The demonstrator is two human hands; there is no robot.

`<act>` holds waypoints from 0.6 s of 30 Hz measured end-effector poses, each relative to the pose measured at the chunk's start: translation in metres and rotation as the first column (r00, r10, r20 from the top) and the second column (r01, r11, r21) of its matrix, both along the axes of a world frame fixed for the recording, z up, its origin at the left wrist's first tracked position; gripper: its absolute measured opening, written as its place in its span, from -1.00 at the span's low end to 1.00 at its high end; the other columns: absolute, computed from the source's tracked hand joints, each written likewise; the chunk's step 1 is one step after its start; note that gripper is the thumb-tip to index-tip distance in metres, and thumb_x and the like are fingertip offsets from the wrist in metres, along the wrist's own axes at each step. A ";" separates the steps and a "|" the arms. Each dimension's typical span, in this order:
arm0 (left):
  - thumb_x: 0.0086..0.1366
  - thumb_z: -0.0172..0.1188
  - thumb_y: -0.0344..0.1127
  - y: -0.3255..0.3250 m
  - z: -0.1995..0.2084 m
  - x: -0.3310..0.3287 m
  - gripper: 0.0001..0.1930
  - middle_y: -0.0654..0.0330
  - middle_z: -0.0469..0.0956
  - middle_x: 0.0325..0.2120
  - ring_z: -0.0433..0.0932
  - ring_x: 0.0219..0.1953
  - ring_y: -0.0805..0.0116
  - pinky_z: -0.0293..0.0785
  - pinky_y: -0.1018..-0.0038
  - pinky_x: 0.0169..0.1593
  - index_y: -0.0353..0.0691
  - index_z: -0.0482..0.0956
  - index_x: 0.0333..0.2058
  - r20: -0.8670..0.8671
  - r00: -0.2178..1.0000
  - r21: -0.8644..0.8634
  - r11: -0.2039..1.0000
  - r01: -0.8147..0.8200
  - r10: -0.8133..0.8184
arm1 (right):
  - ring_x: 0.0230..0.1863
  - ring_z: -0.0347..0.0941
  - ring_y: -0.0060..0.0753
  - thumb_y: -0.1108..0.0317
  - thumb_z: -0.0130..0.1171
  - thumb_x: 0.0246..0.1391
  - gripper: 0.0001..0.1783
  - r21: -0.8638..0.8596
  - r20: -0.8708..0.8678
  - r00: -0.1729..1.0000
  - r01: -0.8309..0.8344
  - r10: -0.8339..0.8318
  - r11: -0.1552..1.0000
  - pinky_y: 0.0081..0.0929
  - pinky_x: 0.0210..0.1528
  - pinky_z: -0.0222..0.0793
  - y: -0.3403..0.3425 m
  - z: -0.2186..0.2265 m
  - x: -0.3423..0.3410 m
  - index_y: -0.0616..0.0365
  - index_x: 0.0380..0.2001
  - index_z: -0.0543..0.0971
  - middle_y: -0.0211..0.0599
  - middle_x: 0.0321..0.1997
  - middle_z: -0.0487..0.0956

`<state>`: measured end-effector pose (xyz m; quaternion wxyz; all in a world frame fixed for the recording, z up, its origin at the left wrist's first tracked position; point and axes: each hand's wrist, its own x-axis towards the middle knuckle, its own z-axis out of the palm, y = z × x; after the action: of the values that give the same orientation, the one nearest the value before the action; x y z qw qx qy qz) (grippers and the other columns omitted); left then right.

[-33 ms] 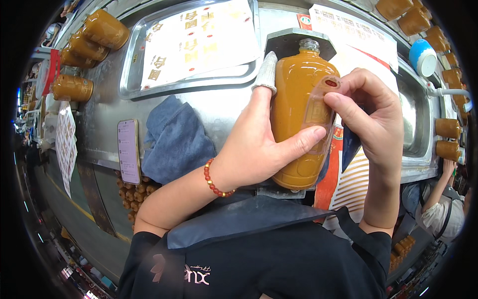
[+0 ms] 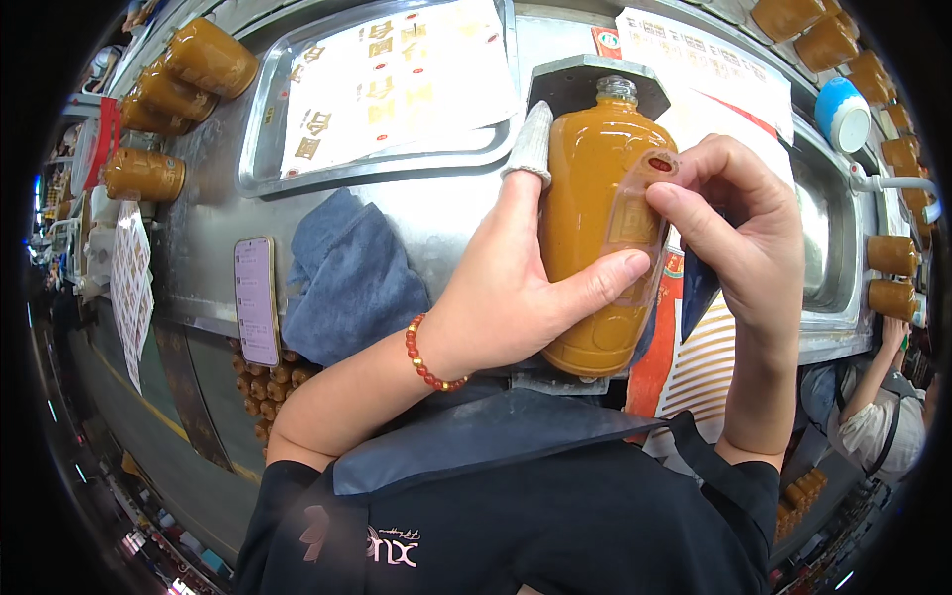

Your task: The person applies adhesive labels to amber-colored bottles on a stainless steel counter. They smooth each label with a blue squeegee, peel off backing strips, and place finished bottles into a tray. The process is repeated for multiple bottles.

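A glossy amber-brown bottle (image 2: 595,238) with a clear glass threaded neck lies on its back in front of me, its neck pointing away. My left hand (image 2: 526,278) grips its left side, the thumb laid across the lower front. A pale ribbed finger cot (image 2: 533,144) covers the left index finger. Between thumb and fingertips, my right hand (image 2: 739,213) pinches the upper end of a clear, rounded film strip (image 2: 645,213). A small red oval (image 2: 660,165) shows at that end. The strip lies along the bottle's right side; whether it is stuck there I cannot tell.
Behind the bottle's neck stands a dark metal stop plate (image 2: 570,84). A metal tray (image 2: 263,149) with gold-printed sticker sheets (image 2: 397,79) lies far left. Nearer are a blue cloth (image 2: 352,278) and a phone (image 2: 257,302). More brown bottles (image 2: 210,58) and a sink (image 2: 828,238) flank the bench.
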<state>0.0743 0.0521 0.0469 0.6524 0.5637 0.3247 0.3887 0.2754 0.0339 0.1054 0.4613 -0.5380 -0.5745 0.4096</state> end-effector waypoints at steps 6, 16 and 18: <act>0.24 0.47 -0.03 0.004 -0.007 -0.002 -0.28 -0.11 0.50 -0.07 0.53 -0.01 0.31 0.52 0.39 0.05 -0.54 0.27 0.00 0.008 1.000 0.020 1.000 0.021 -0.021 | -0.39 0.42 -0.82 0.49 0.37 0.16 -0.91 -0.021 0.006 1.000 -0.001 0.001 1.000 -0.78 -0.32 0.33 0.000 0.002 0.000 0.22 -0.33 0.62 -0.58 -0.44 0.55; 0.10 0.57 0.05 -0.008 -0.001 0.001 -0.15 -0.22 0.48 -0.04 0.55 0.04 0.19 0.52 0.33 0.09 -0.53 0.23 -0.04 -0.073 0.997 -0.056 0.998 0.003 -0.007 | -0.40 0.40 -0.83 0.49 0.39 0.15 -0.89 -0.071 -0.039 0.999 0.004 -0.006 0.997 -0.80 -0.34 0.30 0.001 0.005 0.000 0.20 -0.33 0.62 -0.60 -0.45 0.53; 0.09 0.57 0.05 -0.008 -0.001 0.001 -0.15 -0.22 0.48 -0.05 0.56 0.03 0.19 0.53 0.33 0.08 -0.53 0.22 -0.05 -0.082 0.997 -0.062 0.998 0.003 -0.008 | -0.40 0.40 -0.83 0.48 0.40 0.15 -0.88 -0.073 -0.038 0.999 0.008 -0.011 0.997 -0.81 -0.34 0.29 0.002 0.005 0.000 0.20 -0.33 0.61 -0.60 -0.45 0.53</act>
<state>0.0755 0.0442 0.0463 0.6567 0.5596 0.3615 0.3533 0.2750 0.0355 0.1099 0.4543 -0.5490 -0.5478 0.4383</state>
